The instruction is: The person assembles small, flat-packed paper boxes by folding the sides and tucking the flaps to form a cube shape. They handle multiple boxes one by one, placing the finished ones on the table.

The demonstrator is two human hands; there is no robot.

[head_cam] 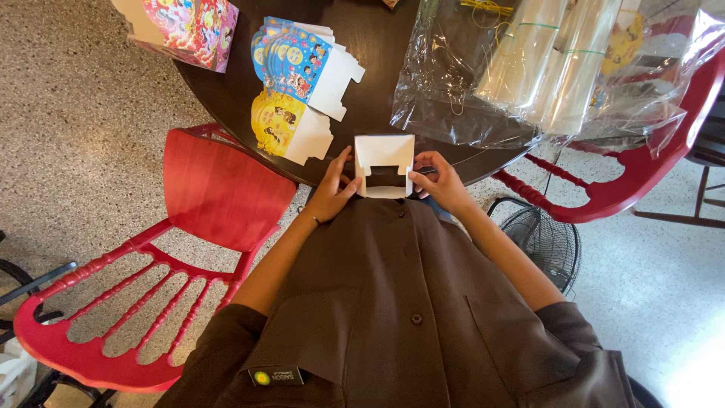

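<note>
One head camera looks steeply down, close over the table (377, 45) edge.

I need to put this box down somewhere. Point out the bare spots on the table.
The dark round wooden table is bare between the fanned blue and yellow flat cardboard blanks and the crinkled clear plastic bags, just beyond the white folded cardboard box held by both hands. Its right side is crowded with plastic; the left edge is filled by blanks.

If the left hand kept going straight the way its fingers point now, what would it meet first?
The left hand already touches the white cardboard box it helps hold. Past that, its fingers point up-table toward the yellow flat carton stack, probably the next thing, though depth is unclear.
</note>
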